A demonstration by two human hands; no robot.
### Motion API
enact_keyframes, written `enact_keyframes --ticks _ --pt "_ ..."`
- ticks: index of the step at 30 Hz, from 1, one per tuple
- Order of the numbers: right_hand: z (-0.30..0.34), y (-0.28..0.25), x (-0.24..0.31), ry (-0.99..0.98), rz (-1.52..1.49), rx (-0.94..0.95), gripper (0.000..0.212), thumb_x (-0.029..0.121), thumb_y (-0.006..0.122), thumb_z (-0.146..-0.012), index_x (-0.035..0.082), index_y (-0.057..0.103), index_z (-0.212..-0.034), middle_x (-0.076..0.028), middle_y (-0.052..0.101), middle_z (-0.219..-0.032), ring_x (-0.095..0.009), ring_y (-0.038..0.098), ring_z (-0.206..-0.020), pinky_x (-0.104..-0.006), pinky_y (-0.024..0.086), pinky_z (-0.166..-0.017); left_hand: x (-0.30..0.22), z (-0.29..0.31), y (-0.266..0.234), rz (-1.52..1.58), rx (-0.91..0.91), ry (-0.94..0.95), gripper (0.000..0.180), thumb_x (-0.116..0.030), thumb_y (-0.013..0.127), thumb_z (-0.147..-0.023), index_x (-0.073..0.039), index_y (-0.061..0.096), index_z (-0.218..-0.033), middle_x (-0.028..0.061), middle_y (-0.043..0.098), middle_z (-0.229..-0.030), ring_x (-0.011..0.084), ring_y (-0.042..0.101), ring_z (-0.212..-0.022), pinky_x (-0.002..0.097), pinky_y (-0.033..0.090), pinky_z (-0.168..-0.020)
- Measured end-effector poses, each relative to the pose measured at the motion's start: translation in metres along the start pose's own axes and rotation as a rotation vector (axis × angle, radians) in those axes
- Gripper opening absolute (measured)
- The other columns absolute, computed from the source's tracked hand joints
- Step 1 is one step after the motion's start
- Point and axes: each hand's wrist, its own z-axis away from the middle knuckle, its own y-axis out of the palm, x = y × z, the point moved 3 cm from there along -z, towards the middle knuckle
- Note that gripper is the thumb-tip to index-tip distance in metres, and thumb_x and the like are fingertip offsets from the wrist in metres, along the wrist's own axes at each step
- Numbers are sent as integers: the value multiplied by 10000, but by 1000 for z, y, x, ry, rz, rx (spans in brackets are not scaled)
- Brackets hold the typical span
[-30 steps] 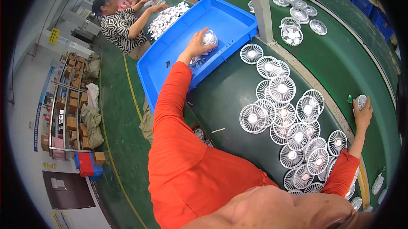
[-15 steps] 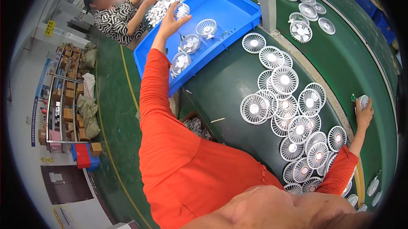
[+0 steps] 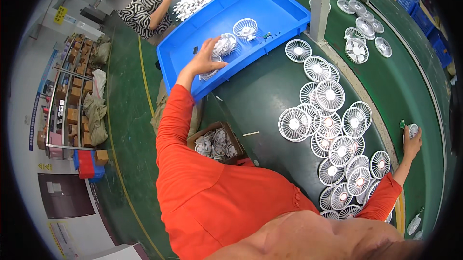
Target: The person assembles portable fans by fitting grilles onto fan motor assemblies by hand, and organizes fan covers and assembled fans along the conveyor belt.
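Observation:
My left hand reaches into the blue tray and rests on a small stack of white round fan grilles at its near left corner. One more white grille lies alone in the tray. My right hand is stretched far right on the green belt and grips a small white round fan part. Between my arms, several white fan grilles lie overlapping on the belt. Both sleeves are orange.
A white post stands beside the tray. More grilles lie beyond it on the far belt. A cardboard box of parts sits on the floor by my left side. Another person in a striped top works at the tray's far end.
My left hand has pulled back from the tray's far end to the stack of grilles at its near corner. My right hand has stayed at the right with its part.

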Motion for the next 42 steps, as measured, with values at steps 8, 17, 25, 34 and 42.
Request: enact_keyframes --ticks 8,17,25,34,42 --pt "2 1 -14 46 34 -24 839 682 622 -759 205 410 -1416 -267 504 -1295 -430 516 -1170 -484 446 -959 4 -11 -16 -6 -195 82 736 -266 774 -667 -38 515 -1317 251 443 -1382 367 417 -1307 394 343 -1089" --pt "3 0 -15 117 25 -23 840 696 626 -744 225 421 -1408 -272 491 -1304 -435 515 -1167 -490 448 -959 4 -38 -68 82 -306 -55 750 -316 771 -696 -59 495 -1344 189 528 -1287 270 551 -1113 334 457 -908" --pt "5 -6 -26 183 39 -18 829 697 626 -742 250 415 -1407 -266 466 -1331 -437 510 -1175 -497 449 -956 12 -65 -69 256 -394 -49 757 -288 799 -694 -9 500 -1331 151 636 -1115 189 632 -871 298 509 -773" --pt "9 -8 -24 188 40 -69 807 698 624 -743 271 419 -1397 -272 493 -1292 -458 522 -1146 -521 460 -928 57 -106 -36 225 -709 -283 814 -510 779 -686 4 538 -1270 231 548 -1212 362 456 -1241 411 382 -1037" --pt "14 -13 -29 194 71 -126 815 698 630 -739 242 434 -1386 -280 516 -1239 -460 544 -1105 -512 481 -894 87 -99 -15 98 -597 -357 717 -512 610 -851 -16 473 -1350 275 430 -1396 414 255 -1390 429 277 -1120"
